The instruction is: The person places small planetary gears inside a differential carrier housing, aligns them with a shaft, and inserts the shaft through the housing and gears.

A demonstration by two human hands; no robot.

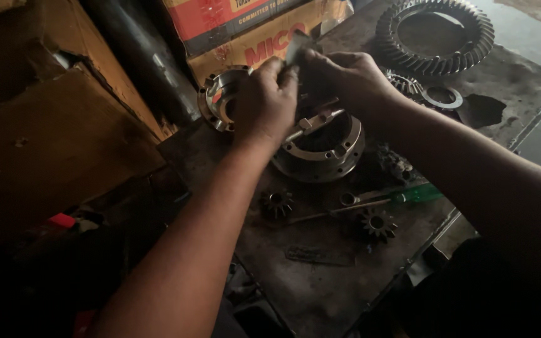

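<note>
My left hand (264, 103) and my right hand (345, 78) meet above a round metal differential housing (320, 153) on the dark workbench (320, 288). Together they pinch a small grey piece, perhaps a cloth or sheet (298, 47), that sticks up between the fingers. What else the hands grip is hidden by the fingers. A second flanged metal housing half (217, 97) stands just left of my left hand. A cross-shaped metal part (314, 122) lies across the housing's mouth.
Two small bevel gears (277, 203) (378, 224) lie on the bench, with a spanner (361, 198) and a green-handled screwdriver (408, 195) between them. A large ring gear (434, 37) and a bearing ring (443, 97) lie at the back right. Cardboard boxes (252, 44) stand behind; wooden panels (51, 138) at left.
</note>
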